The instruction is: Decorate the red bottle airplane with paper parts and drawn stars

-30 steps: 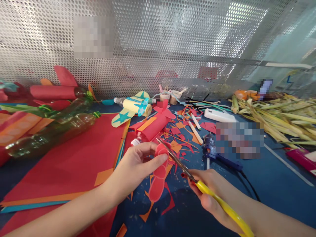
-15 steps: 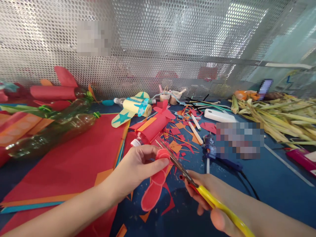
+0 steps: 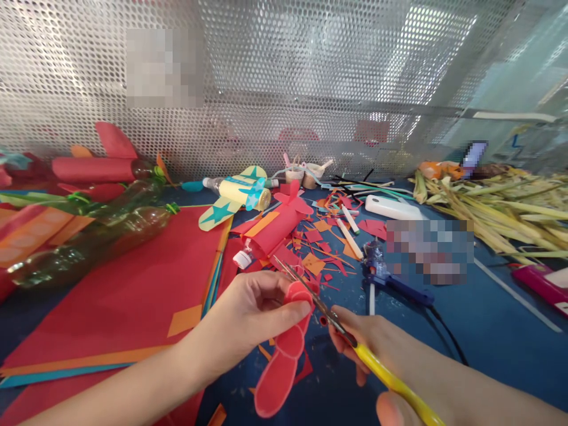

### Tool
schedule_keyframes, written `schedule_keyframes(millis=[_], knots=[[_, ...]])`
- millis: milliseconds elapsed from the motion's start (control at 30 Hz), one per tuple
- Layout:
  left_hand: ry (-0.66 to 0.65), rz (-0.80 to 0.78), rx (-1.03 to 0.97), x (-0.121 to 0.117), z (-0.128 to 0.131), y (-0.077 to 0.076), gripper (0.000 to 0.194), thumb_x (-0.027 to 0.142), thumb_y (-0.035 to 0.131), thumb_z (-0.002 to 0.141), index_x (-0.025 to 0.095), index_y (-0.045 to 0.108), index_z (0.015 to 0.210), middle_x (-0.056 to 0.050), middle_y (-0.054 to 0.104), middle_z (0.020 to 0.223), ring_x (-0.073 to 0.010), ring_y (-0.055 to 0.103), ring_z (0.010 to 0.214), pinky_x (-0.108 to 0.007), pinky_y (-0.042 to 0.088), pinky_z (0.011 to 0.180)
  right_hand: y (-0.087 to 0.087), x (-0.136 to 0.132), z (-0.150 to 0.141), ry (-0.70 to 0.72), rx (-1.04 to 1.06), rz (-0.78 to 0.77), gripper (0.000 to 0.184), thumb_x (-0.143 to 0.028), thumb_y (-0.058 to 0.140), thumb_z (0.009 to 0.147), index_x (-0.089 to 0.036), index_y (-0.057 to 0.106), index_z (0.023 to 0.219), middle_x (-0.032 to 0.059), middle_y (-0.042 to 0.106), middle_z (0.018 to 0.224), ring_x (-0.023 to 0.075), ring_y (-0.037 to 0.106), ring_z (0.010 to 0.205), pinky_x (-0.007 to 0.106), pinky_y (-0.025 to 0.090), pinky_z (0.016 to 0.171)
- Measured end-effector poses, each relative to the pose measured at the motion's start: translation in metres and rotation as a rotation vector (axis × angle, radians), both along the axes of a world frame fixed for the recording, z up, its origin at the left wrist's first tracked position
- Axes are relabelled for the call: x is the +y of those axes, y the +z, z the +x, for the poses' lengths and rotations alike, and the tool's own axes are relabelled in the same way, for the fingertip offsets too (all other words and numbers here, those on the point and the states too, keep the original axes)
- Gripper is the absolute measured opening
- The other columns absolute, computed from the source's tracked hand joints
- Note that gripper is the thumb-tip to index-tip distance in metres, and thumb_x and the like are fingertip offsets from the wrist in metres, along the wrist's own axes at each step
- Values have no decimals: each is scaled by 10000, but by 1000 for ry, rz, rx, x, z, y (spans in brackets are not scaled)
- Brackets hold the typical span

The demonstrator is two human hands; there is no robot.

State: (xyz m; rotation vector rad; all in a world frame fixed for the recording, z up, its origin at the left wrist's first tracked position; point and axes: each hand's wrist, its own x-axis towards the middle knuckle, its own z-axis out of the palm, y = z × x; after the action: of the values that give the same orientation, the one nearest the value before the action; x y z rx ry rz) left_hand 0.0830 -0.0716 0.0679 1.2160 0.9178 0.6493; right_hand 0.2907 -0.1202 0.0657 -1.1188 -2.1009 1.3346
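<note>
Between thumb and fingers, my left hand (image 3: 266,307) pinches a red paper cutout (image 3: 277,378) with rounded lobes and pale outlines; its long lobe hangs down over the table. My right hand (image 3: 373,343) grips yellow-handled scissors (image 3: 323,310), whose blades point up and left and lie against the cutout's right edge by my left thumb. Just beyond my hands rests a bottle wrapped in red paper (image 3: 277,228), with a white cap and an orange stripe. Red and orange paper scraps (image 3: 315,260) are strewn past the blades.
Red paper sheets (image 3: 133,290) are stacked at left, below green plastic bottles (image 3: 119,234). A yellow bottle plane (image 3: 239,192) with teal stars stands behind. On the right are a blue glue gun (image 3: 381,269), a white device (image 3: 394,207) and dry husks (image 3: 501,207). Perforated metal (image 3: 275,77) closes the back.
The red cutout has come lower and slightly right with my left hand, and more of its lobes shows. The scissor blades have shifted slightly down along its edge.
</note>
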Motion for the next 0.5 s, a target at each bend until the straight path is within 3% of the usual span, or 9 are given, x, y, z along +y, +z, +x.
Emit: schedule_keyframes(millis=[100, 267, 400, 500], knots=[[3, -3, 13, 0, 0, 0, 269, 424, 775, 640, 183, 668, 695, -24, 681, 718, -216, 649, 775, -323, 505, 788, -7, -2, 3, 19, 89, -57, 714, -862, 437, 664, -191, 480, 902, -35, 416, 700, 105, 360, 549, 231, 443, 512], [6, -1, 8, 2, -2, -2, 279, 424, 783, 638, 176, 694, 731, -29, 698, 738, -194, 643, 739, -300, 505, 746, -20, -8, 6, -45, 64, -5, 802, -867, 350, 703, -163, 480, 1065, 48, 490, 861, 151, 440, 672, 238, 446, 545], [24, -22, 3, 1, -1, -1, 291, 423, 797, 622, 171, 700, 730, -27, 702, 724, -174, 637, 702, -279, 501, 709, -8, -5, 3, 24, 60, -110, 772, -879, 326, 691, -170, 484, 955, -12, 422, 742, 103, 322, 577, 205, 317, 448], [37, -40, 6, 1, 0, 0, 310, 442, 805, 598, 175, 691, 708, -28, 700, 710, -174, 630, 680, -286, 501, 694, 3, -2, 0, 1, 51, -135, 806, -895, 301, 669, -164, 498, 944, -20, 407, 718, 109, 305, 603, 201, 280, 447]])
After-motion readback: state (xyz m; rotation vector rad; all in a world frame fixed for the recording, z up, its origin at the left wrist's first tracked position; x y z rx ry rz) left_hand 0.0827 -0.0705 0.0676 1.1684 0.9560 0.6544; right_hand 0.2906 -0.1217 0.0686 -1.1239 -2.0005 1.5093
